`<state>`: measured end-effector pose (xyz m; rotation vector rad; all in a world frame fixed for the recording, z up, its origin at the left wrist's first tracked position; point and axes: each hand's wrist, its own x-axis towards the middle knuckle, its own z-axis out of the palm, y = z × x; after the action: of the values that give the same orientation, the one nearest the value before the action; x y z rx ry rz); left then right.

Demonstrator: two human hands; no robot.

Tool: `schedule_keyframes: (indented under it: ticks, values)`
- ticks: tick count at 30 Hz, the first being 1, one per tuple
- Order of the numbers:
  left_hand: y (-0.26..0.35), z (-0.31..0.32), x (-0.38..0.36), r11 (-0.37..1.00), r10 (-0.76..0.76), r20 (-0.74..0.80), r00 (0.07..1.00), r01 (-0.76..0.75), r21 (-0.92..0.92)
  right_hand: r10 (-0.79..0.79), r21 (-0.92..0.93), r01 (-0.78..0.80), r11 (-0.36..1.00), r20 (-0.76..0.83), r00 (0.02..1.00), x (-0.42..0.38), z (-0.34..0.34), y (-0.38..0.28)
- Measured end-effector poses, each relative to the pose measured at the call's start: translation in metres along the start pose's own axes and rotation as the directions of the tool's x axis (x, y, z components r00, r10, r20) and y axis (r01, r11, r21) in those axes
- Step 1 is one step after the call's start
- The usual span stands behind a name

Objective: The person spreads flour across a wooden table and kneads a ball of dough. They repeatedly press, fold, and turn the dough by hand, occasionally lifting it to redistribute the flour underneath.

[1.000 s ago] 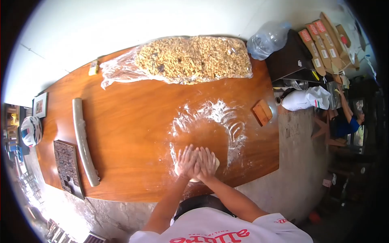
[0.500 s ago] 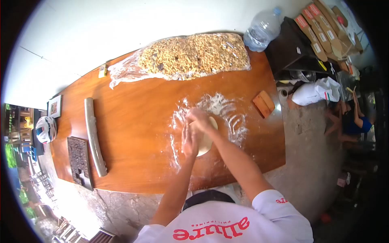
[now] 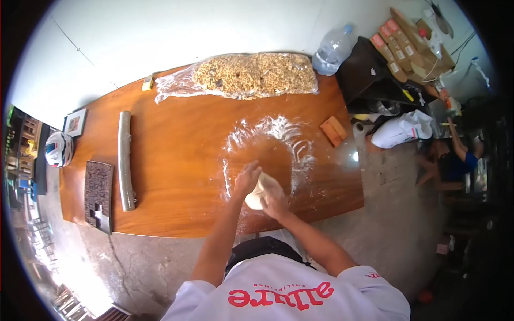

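Observation:
A pale lump of dough (image 3: 255, 200) lies on the wooden table between my hands, close to the front edge. My left hand (image 3: 247, 179) is at its left side, fingers together and curled against it. On the right, my right hand (image 3: 275, 200) wraps over the dough's side, its fingers slightly blurred. White flour (image 3: 278, 127) is smeared in a rough arch on the tabletop beyond both hands.
A plastic bag of golden crumbly pieces (image 3: 257, 75) lies along the back, beside a large clear bottle (image 3: 333, 51). A wooden block (image 3: 334, 131) sits right. Leftward are a long grey tube (image 3: 125, 160), a dark textured board (image 3: 98, 192) and a helmet (image 3: 59, 150).
My hands have come nearer my body with the dough. My right hand has shifted from the far end of the dough to its near right side. The camera view has shifted.

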<state>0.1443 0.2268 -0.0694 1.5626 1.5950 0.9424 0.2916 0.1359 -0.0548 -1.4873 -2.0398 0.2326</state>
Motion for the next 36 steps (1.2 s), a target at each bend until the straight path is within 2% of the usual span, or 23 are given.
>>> schedule_keyframes:
  ticks: [2, 3, 4, 5, 6, 7, 8, 9, 10, 11, 12, 13, 14, 16, 17, 18, 20, 26, 29, 31, 32, 34, 36]
  values:
    - [0.003, 0.004, -0.013, 0.944, 0.069, 0.359, 0.931, -0.178, 0.279, 0.016, 0.128, -0.034, 0.991, 0.138, 0.990, -0.012, -0.017, -0.007]
    - [0.006, 0.007, -0.017, 0.947, 0.086, 0.345, 0.935, -0.185, 0.264, 0.000, 0.111, -0.015, 0.994, 0.133, 0.991, -0.002, -0.023, 0.001]
    - [0.015, 0.003, -0.025, 0.948, 0.077, 0.299, 0.951, -0.163, 0.273, 0.242, 0.141, -0.311, 0.940, 0.368, 0.898, 0.013, -0.030, 0.011]
    - [0.016, 0.002, -0.033, 0.948, 0.067, 0.259, 0.964, -0.142, 0.283, 0.433, 0.099, -0.587, 0.804, 0.580, 0.691, 0.020, -0.033, 0.016]
    - [0.016, 0.001, -0.040, 0.949, 0.077, 0.260, 0.962, -0.151, 0.278, 0.438, 0.097, -0.586, 0.804, 0.571, 0.695, 0.024, -0.029, 0.015]
    - [0.013, 0.000, -0.045, 0.965, 0.115, 0.170, 0.979, -0.150, 0.214, 0.521, 0.295, -0.602, 0.742, 0.313, 0.794, 0.028, -0.017, 0.016]
    - [0.007, 0.000, -0.056, 0.978, 0.137, 0.077, 0.988, -0.147, 0.150, 0.606, 0.486, -0.547, 0.682, 0.044, 0.795, 0.030, -0.001, 0.017]
    - [0.002, -0.005, -0.068, 0.983, 0.145, 0.080, 0.986, -0.153, 0.106, 0.446, 0.286, -0.399, 0.871, -0.120, 0.887, 0.024, 0.019, 0.017]
    - [-0.002, -0.012, -0.077, 0.984, 0.159, 0.081, 0.984, -0.164, 0.068, 0.370, 0.247, -0.330, 0.911, -0.134, 0.919, 0.020, 0.026, -0.002]
    - [-0.008, -0.017, -0.087, 0.982, 0.165, 0.083, 0.983, -0.171, 0.080, 0.338, 0.212, -0.337, 0.917, 0.033, 0.940, 0.007, 0.032, -0.016]
    - [-0.014, -0.020, -0.100, 0.991, 0.135, -0.015, 0.991, -0.135, -0.018, 0.222, 0.063, -0.219, 0.974, -0.042, 0.974, -0.004, 0.040, -0.027]
    - [-0.018, -0.022, -0.108, 0.988, 0.086, -0.106, 0.991, -0.098, -0.118, 0.244, 0.059, -0.241, 0.969, -0.033, 0.969, -0.007, 0.031, -0.046]
    - [-0.018, -0.025, -0.108, 0.990, 0.079, -0.096, 0.992, -0.089, -0.106, 0.256, 0.071, -0.253, 0.965, -0.027, 0.966, -0.005, 0.026, -0.053]
    - [-0.024, -0.027, -0.109, 0.941, 0.333, -0.050, 0.942, -0.329, 0.079, 0.152, -0.057, -0.151, 0.987, 0.007, 0.988, -0.008, 0.024, -0.053]
    - [-0.031, -0.025, -0.103, 0.903, 0.371, 0.023, 0.928, -0.366, 0.226, 0.162, -0.116, -0.153, 0.981, 0.070, 0.984, -0.010, 0.033, -0.045]
    - [-0.036, -0.020, -0.098, 0.906, 0.359, 0.042, 0.932, -0.359, 0.224, 0.181, -0.112, -0.172, 0.979, 0.080, 0.980, -0.010, 0.039, -0.038]
    - [-0.034, -0.010, -0.080, 0.843, 0.315, 0.134, 0.939, -0.342, 0.415, 0.246, -0.232, -0.219, 0.948, 0.096, 0.964, 0.004, 0.045, -0.026]
    - [-0.033, 0.007, 0.006, 0.802, 0.275, 0.202, 0.940, -0.340, 0.491, 0.415, -0.233, -0.384, 0.893, 0.103, 0.904, 0.072, 0.072, 0.016]
    - [-0.028, 0.016, 0.043, 0.845, 0.216, 0.104, 0.971, -0.239, 0.478, 0.386, -0.223, -0.355, 0.908, 0.117, 0.915, 0.110, 0.081, 0.043]
    - [-0.026, 0.019, 0.060, 0.869, 0.200, -0.061, 0.978, -0.148, 0.472, 0.270, -0.179, -0.258, 0.949, 0.041, 0.962, 0.141, 0.077, 0.055]
    - [-0.024, 0.021, 0.067, 0.864, 0.211, -0.060, 0.976, -0.157, 0.477, 0.269, -0.173, -0.260, 0.950, 0.030, 0.963, 0.154, 0.079, 0.061]
    - [-0.018, 0.024, 0.072, 0.915, 0.066, -0.195, 0.978, 0.019, 0.404, 0.138, -0.057, -0.138, 0.989, -0.009, 0.990, 0.175, 0.078, 0.068]
    - [-0.007, 0.025, 0.063, 0.934, 0.032, -0.253, 0.967, 0.062, 0.353, 0.090, -0.043, -0.091, 0.995, -0.030, 0.995, 0.187, 0.077, 0.070]
